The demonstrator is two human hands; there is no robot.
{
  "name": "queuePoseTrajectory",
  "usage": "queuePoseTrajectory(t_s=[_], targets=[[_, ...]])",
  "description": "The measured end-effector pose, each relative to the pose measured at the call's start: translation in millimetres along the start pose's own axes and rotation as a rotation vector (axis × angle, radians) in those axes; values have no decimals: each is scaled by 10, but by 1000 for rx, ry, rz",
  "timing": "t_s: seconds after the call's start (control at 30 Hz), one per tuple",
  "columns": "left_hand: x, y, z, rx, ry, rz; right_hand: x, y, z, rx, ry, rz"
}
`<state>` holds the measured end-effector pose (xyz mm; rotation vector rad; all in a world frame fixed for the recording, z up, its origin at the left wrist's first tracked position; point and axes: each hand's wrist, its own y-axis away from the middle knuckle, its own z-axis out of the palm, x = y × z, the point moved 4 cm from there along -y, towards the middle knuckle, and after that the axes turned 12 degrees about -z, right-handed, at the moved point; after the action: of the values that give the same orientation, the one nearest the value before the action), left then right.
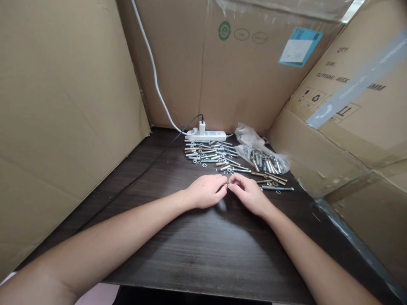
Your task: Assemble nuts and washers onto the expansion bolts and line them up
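Observation:
My left hand [207, 190] and my right hand [246, 192] meet fingertip to fingertip above the dark table. Both are closed in a pinch around a small metal piece [227, 185], mostly covered by the fingers, so its kind cannot be made out. Just beyond the hands lies a spread of loose bolts, sleeves, nuts and washers [211, 154]. To the right of my right hand are brass-coloured sleeves [271, 178] and a long silver bolt [280, 188] with a washer [278, 192] near it.
A clear plastic bag [249, 137] with several bolts [265, 162] lies at the back right. Behind the hardware sits a white power strip [206, 135] with a plugged-in charger [202, 127]. A black cable [136, 175] crosses the table [190, 250] on the left. Cardboard walls [178, 63] enclose it.

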<state>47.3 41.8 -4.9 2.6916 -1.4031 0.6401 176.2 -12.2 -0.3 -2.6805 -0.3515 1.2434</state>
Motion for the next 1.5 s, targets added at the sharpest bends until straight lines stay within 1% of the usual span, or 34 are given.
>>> queuePoseTrajectory(t_s=[0.3, 0.43, 0.57, 0.7, 0.97, 1.37, 1.5], targets=[[18, 6, -20, 1, 7, -10, 9, -12, 43, -54, -31, -69], [17, 5, -16, -17, 38, -18, 22, -8, 44, -47, -31, -56], [12, 0, -17, -6, 29, -21, -3, -3, 23, -24, -27, -38], [10, -2, -13, 6, 35, 3, -13, 3, 11, -11, -23, -5], [4, 4, -12, 6, 0, -8, 8, -5, 41, -49, -28, -66], [3, -3, -6, 0, -2, -12, 1, -5, 36, -53, -29, -30], [9, 2, -18, 2, 5, -15, 7, -2, 49, -67, -25, -51]])
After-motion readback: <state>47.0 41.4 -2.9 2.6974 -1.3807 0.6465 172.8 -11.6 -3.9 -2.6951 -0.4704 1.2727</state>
